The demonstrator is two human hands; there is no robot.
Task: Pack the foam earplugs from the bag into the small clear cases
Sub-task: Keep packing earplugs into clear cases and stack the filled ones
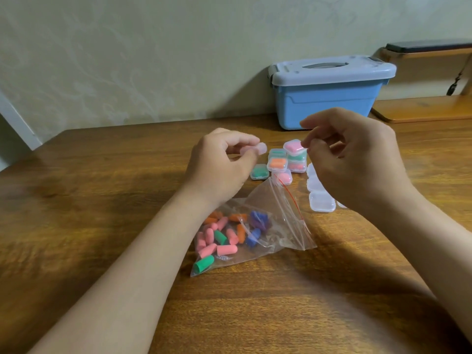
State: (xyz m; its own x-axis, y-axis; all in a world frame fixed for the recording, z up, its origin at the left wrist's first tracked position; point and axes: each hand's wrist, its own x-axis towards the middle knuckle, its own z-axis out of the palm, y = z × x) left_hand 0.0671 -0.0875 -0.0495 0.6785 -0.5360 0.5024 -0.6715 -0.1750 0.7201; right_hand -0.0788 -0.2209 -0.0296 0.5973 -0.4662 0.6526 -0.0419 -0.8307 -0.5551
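Observation:
A clear zip bag (270, 200) lies on the wooden table (102, 200), holding several pink, orange, green and blue foam earplugs (224, 249). My left hand (219, 162) hovers above it and pinches a small clear case (258, 148) that looks pinkish and blurred. Behind the bag sit several filled cases (277, 163), some stacked, with a pink one (293, 146) on top. My right hand (357, 162) hangs over them with fingers loosely curled, holding nothing I can see. Several empty clear cases (321, 201) lie partly hidden under that hand.
A blue lidded storage box (327, 103) stands at the back against the wall. To its right is a low wooden shelf (421, 108) with a dark phone (429, 46) on its upper board. The table's left edge runs near the wall.

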